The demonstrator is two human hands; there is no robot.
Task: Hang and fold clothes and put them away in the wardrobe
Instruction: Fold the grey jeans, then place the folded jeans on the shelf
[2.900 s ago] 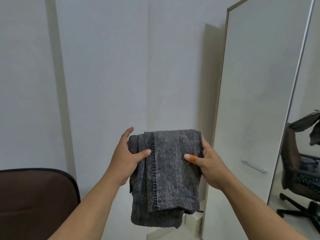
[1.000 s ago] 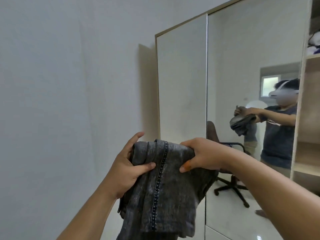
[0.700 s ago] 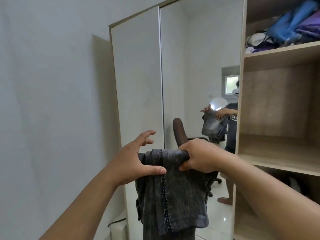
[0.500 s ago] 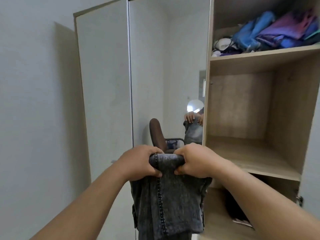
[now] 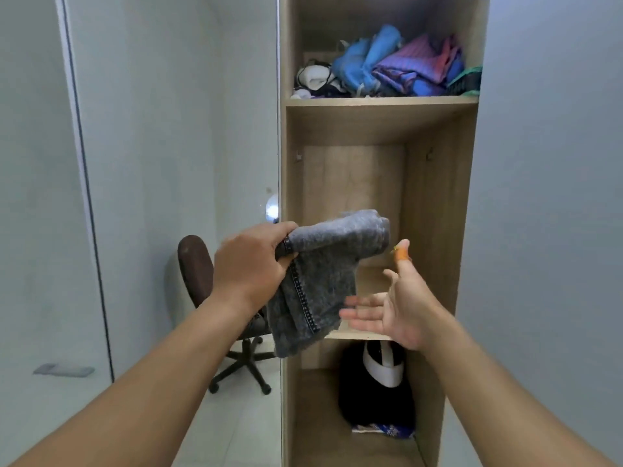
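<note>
The wardrobe [image 5: 381,106] fills the middle of the view, an open wooden column of shelves with a mirrored door [image 5: 168,163] to its left and a plain grey panel to its right. Its middle shelf [image 5: 367,333] looks free where it shows, and the folded grey jeans [image 5: 323,278] hang in front of that compartment at its opening, not yet resting on the board, so the folding of this garment seems done while the putting away is only just starting. The left hand [image 5: 251,264] grips one top corner of the jeans, fingers curled round the cloth, and the bundle sags downward from there, its far top end reaching toward the compartment. The right hand [image 5: 387,311] is spread flat, palm up, just right of and below the jeans and holding nothing, with an orange band on the raised fingertip; whether its fingers touch the cloth I cannot tell. What is left, by my reading, is to lay the jeans on the middle shelf and square them up; the loose sag could spoil the fold. Above, the top shelf holds a heap of blue and purple clothes [image 5: 401,65], unfolded as far as I can see. Below, the bottom compartment holds a dark bag with a white part [image 5: 377,389]. In the mirror to the left a brown office chair [image 5: 202,274] shows, well clear of the reach.
</note>
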